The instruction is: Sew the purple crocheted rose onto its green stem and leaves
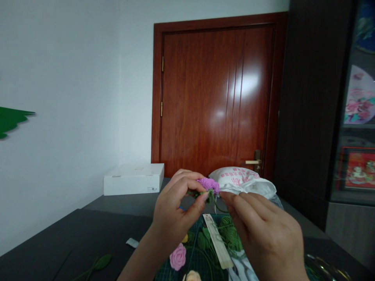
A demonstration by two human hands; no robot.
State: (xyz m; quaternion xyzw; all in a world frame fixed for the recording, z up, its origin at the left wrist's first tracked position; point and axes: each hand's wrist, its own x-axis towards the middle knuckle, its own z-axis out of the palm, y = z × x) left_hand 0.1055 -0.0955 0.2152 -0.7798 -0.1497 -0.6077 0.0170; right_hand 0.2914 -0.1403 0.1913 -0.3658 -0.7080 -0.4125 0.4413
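Right hand just beside purple crochet flower, left hand pinching it

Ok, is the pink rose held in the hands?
No, the pink rose lies on the mat, apart from the left hand, which holds a purple flower.

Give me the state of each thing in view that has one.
Left hand: pinching the purple crocheted flower
Right hand: raised, fingers beside the flower
Wooden door: shut
White box: closed, lying flat
White plastic bag: bunched up
Pink crocheted rose: lying on the green cutting mat
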